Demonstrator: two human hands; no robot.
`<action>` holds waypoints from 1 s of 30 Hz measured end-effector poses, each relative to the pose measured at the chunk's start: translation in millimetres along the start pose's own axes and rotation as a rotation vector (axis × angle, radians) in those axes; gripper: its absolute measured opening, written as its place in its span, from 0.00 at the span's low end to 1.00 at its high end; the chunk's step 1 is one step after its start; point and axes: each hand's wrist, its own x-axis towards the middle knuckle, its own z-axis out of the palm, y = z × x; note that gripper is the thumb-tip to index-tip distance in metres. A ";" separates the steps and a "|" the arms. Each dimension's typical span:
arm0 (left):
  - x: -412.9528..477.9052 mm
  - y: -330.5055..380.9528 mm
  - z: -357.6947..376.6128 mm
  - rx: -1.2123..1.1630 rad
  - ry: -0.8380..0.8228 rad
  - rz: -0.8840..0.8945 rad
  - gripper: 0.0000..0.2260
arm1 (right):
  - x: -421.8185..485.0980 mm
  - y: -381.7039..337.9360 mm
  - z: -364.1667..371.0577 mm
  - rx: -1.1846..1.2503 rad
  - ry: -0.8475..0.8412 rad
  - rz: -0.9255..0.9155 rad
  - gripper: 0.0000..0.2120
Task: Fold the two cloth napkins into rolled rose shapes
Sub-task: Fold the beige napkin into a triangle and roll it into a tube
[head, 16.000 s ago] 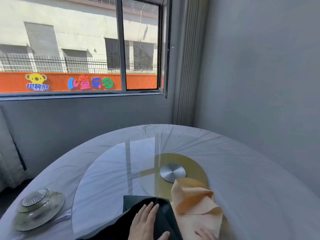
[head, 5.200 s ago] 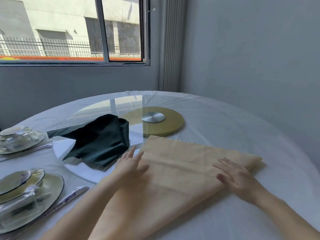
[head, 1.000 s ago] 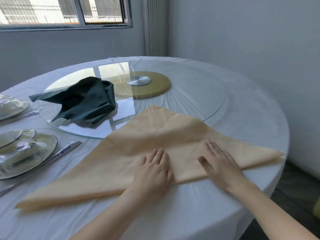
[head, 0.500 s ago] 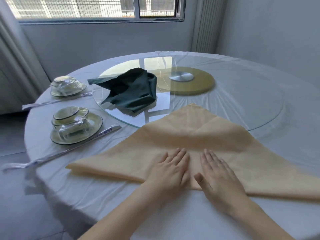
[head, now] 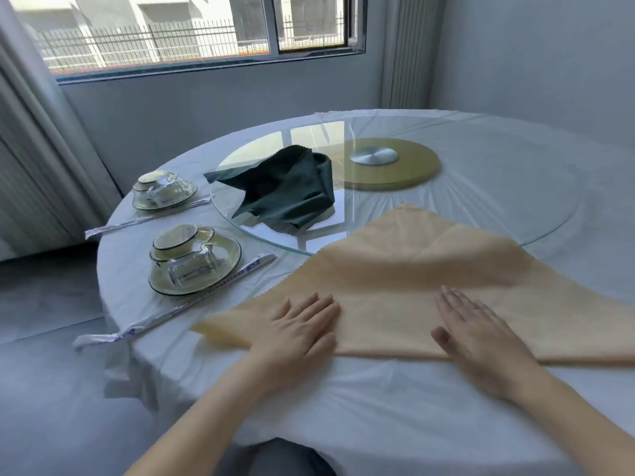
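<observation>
Where the tan napkin (head: 412, 286) lay: it was spread flat as a wide triangle on the white-clothed round table (head: 378, 407), with its long folded edge turned toward the person. Its apex was rested on the rim of the glass turntable (head: 515, 214), and its right corner was cut off by the frame edge.
Left hand (head: 299, 333): it was laid palm down on the napkin's near edge, left of the middle. The fingers were held straight and close together, and nothing was gripped.
Right hand (head: 477, 334): it was laid palm down on the same edge, right of the middle and well apart from the left hand. The fingers were kept straight with the thumb spread, and nothing was gripped.
Dark green napkin (head: 285, 190): it was left in a loose crumpled heap on the turntable's left part, apart from the tan napkin.
Turntable centre: a gold disc (head: 412, 173) with a round metal hub (head: 374, 156) was seen there.
Place settings: a near plate (head: 226, 266) and a far plate (head: 165, 195), each stacked with small dishes and clear glassware, were set at the table's left. A long plastic-wrapped packet (head: 178, 310) was laid just beside the near plate.
</observation>
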 end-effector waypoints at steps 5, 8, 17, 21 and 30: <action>-15.1 -31.3 -2.8 -0.035 0.022 0.007 0.38 | 0.8 -1.3 -1.3 0.028 -0.007 0.021 0.62; -22.9 -46.2 -3.5 -0.025 0.036 -0.022 0.42 | 1.8 -1.2 -1.3 0.034 -0.007 0.025 0.61; -47.6 -68.3 -6.1 -0.008 0.052 -0.197 0.43 | 3.9 1.0 1.7 0.055 0.002 0.025 0.61; -64.0 -74.8 -6.1 0.029 0.043 -0.318 0.53 | 5.8 2.2 2.1 0.061 0.012 0.008 0.62; -10.5 47.9 -23.6 -0.088 0.266 -0.187 0.39 | 6.4 2.3 4.3 0.066 0.036 -0.011 0.32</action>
